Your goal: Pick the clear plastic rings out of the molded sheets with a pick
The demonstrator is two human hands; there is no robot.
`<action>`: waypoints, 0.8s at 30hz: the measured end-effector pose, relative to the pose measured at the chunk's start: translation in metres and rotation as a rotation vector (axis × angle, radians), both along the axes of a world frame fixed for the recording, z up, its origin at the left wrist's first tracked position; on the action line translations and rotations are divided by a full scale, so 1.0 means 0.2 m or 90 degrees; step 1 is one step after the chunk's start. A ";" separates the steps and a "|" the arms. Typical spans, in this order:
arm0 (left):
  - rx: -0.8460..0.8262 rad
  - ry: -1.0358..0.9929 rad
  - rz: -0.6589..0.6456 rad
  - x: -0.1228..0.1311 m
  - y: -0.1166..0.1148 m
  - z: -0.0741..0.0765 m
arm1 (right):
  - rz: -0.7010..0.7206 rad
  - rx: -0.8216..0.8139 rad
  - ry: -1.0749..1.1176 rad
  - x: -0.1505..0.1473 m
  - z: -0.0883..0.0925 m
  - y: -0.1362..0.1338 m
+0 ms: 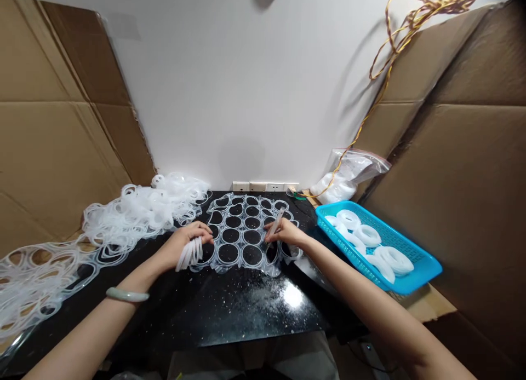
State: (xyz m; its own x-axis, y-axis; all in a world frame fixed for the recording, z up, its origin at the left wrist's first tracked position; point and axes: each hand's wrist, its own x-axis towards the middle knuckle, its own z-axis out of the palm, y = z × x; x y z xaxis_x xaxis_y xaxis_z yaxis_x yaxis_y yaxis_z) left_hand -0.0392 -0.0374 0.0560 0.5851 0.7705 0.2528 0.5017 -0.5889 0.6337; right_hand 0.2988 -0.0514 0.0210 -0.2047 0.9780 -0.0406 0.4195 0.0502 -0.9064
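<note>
Over the black speckled surface [246,309]: two bare forearms reached forward from the bottom corners of the frame, wrists angled inward toward a punched plastic sheet [242,222].
Left hand [184,244]: held palm down and turned inward above the sheet's lower left edge, gripping a bundle of thin translucent rings [189,254] that hung beneath the palm.
Left fingers [201,231]: curled together, clamped around the bundle.
Right hand [285,232]: bent at the wrist, poised over the sheet's right side, close to its round holes.
Right fingers [270,236]: pinched together on a slim pale strip [275,222] that tilted upward, too blurred to identify further.
Sheet position: flat on the surface between the hands, its rows of holes showing black beneath.
Left wrist: encircled by a pale green bangle [127,295].
Beside the left arm: a heap of punched plastic webbing [135,213] spread across the surface toward the lower left corner.
Right of the sheet: a blue plastic basket [427,270] held coils of white rings [390,259].
Against the wall: sockets [265,186] sat behind the sheet, near a plastic bag [349,174] of white contents and a twisted yellow cord [411,40].
Both flanks: cardboard sheets [53,122] stood propped upright.
</note>
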 end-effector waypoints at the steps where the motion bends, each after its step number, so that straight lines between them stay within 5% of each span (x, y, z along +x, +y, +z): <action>1: 0.001 0.044 0.002 -0.01 0.01 -0.03 | -0.022 0.009 -0.032 -0.01 0.01 0.04; 8: -0.083 0.070 0.025 0.04 0.05 -0.17 | -0.162 -0.018 -0.116 0.00 0.04 0.27; 14: -0.203 -0.022 0.011 0.11 0.05 -0.14 | -0.046 -0.145 -0.014 -0.09 0.09 0.27; 19: -0.280 -0.187 0.018 0.08 -0.02 0.05 | 0.178 -0.234 0.264 -0.38 0.24 0.22; 24: -0.223 -0.282 0.083 -0.23 -0.13 0.39 | 0.386 -0.181 0.381 -0.88 0.54 0.22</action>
State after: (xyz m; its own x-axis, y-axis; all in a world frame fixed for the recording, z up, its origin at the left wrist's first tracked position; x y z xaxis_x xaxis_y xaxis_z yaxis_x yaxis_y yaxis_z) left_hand -0.0842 -0.0625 0.1345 0.3763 0.9109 0.1693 0.1988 -0.2578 0.9455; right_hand 0.1229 -0.0081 0.1284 -0.7470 0.6646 0.0144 -0.1523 -0.1500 -0.9769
